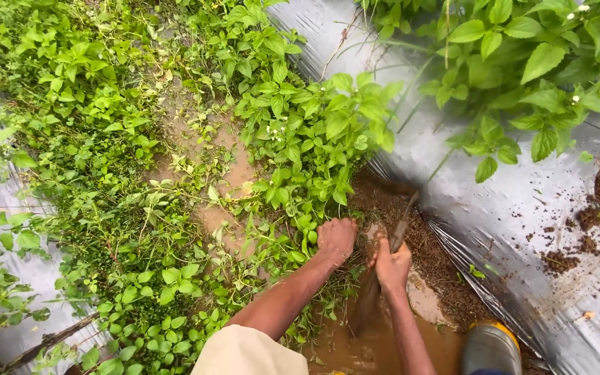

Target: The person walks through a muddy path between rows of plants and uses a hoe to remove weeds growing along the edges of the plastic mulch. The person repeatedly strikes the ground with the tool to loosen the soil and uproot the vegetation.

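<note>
Gripping a clump of weeds (300,201) low at their stems, the left hand (335,239) is closed in a fist; just right, the right hand (392,264) clasps a curved sickle (403,226) over loose soil (428,253), beside silver plastic mulch (522,201) and a rubber boot (491,347) near right.

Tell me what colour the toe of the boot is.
Yellow toe on a grey boot, seen bottom right in the head view.

The person is wearing a short beige sleeve (248,353) and a grey rubber boot (492,347) with a yellow rim.
</note>
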